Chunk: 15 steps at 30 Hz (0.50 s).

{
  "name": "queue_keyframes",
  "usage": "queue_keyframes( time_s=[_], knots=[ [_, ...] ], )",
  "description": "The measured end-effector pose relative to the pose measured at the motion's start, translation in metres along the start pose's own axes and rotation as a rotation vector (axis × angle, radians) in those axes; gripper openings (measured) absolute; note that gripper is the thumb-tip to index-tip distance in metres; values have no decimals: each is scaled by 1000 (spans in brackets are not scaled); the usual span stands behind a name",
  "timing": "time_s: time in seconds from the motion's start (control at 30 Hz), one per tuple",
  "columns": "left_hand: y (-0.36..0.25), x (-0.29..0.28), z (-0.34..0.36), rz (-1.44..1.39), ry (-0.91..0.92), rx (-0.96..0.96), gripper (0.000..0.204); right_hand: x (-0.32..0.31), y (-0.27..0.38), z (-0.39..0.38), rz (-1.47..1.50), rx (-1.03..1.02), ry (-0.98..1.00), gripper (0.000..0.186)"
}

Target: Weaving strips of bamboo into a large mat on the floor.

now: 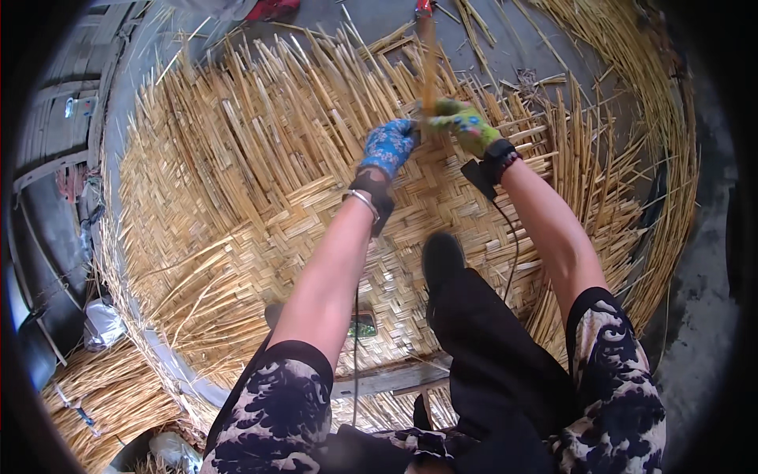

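Note:
A large mat of woven flat straw-coloured reed strips [300,217] spreads beneath both arms, its loose ends fanning out on the far side. My left hand [388,148], in a blue flowered glove, is closed low over the weave; a small dark bit shows at its fingertips, too unclear to name. Just to its right is my right hand [467,128], in a yellow-green patterned glove. Its fingers pinch the lower end of a yellowish-brown reed strip [430,75], which stands up away from the mat and is smeared by motion.
Long loose reeds [663,142] lie along the right edge. A bundle of straw [110,395] and a white plastic bag [103,324] are at the lower left. My dark shoe [443,259] rests on the mat. A thin cable [517,245] hangs by my right wrist.

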<state>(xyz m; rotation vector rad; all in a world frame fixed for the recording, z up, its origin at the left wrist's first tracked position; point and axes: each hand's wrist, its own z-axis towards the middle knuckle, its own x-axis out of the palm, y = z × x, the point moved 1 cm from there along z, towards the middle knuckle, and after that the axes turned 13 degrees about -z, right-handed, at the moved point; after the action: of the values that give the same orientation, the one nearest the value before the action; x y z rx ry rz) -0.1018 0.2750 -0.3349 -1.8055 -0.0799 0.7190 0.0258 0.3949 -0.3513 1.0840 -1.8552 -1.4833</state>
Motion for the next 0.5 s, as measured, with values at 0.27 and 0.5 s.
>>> queue_keyframes(
  time_s=[0.27, 0.5],
  knots=[
    [9, 19, -18, 141, 12, 262, 60, -36, -5, -33, -721, -20, -674, 19],
    [1, 24, -44, 558, 104, 118, 77, -28, 16, -4, -1408, -30, 95, 29]
  ],
)
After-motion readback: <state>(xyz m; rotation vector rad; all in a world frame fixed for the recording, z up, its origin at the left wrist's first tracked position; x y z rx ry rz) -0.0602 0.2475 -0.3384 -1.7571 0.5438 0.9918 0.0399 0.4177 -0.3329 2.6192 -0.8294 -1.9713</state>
